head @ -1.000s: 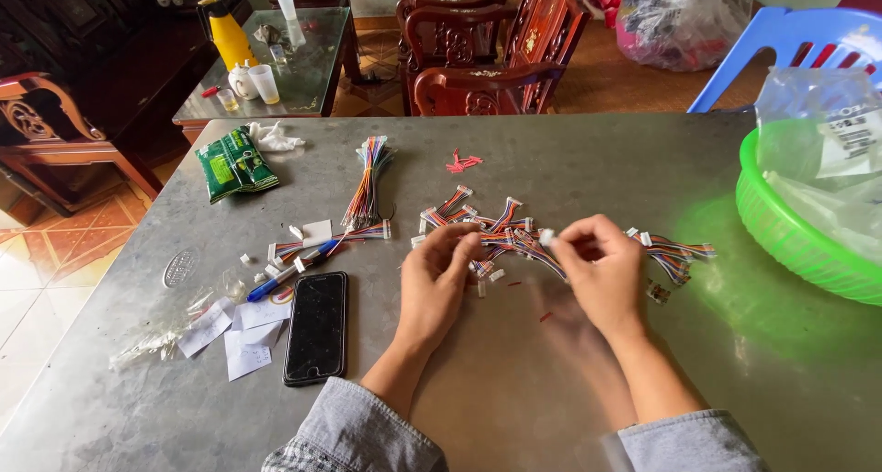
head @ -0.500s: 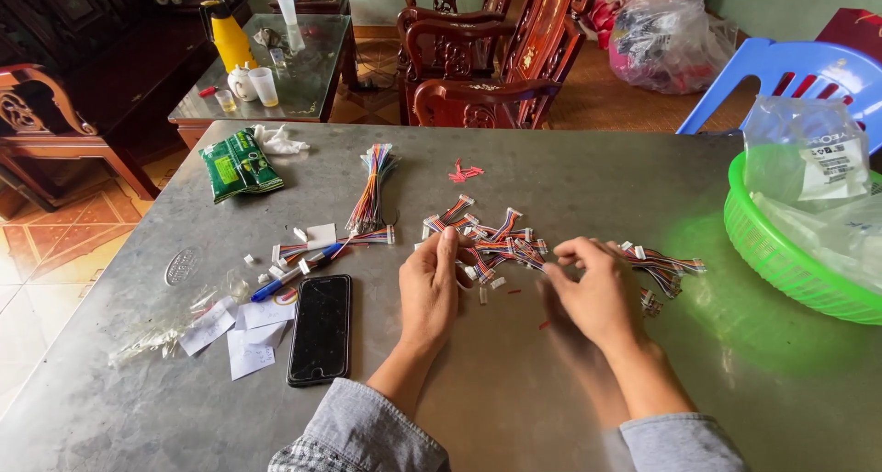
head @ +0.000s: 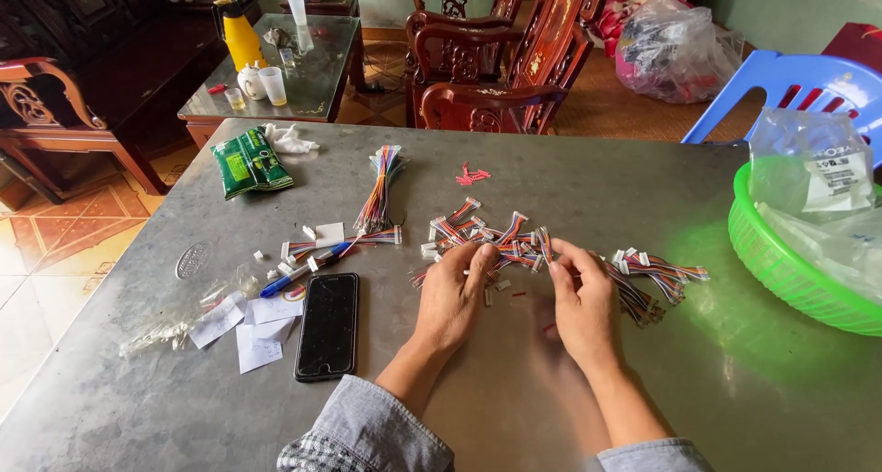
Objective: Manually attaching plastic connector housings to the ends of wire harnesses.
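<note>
Moved both hands closer together over wires (head: 501, 242) at table (head: 597, 178) centre. Left hand (head: 452, 297) and right hand (head: 581, 299) pinching one wire; sorted bundle (head: 378, 192) done, loose pile (head: 657, 277) left.

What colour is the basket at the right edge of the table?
Bright green, seen in the head view: the basket holds clear plastic bags.

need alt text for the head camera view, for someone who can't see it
A person's left hand and right hand pick at a pile of short multicoloured wire harnesses on a grey metal table. A black phone, paper scraps and a blue pen lie to the left; a green basket sits at the right edge.
</note>
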